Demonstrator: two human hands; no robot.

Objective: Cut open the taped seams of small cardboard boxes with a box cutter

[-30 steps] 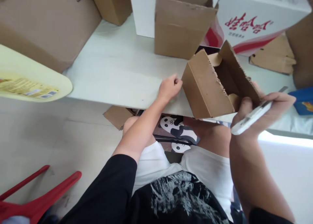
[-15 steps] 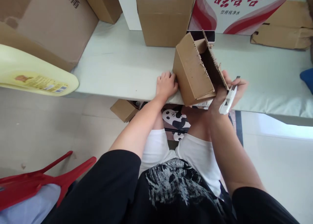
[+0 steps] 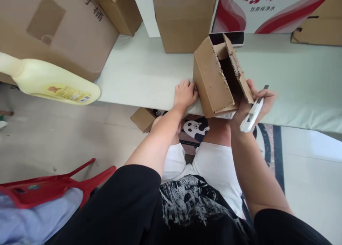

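Note:
A small open cardboard box with torn flap edges stands tilted at the near edge of the white table. My left hand rests on the table edge with curled fingers, touching the box's left side. My right hand is closed round a white utility knife, its blade pointing up, and it presses against the box's right flap.
A large brown carton sits at the far left, another open carton behind the small box, and a red-and-white printed carton at the right. A dark phone lies behind the box. A pale yellow bottle overhangs the left. A red chair stands on the floor.
The small box was swung upright and drawn closer to the table edge. My right hand with the knife came in against its right flap. My left hand settled against its left side.

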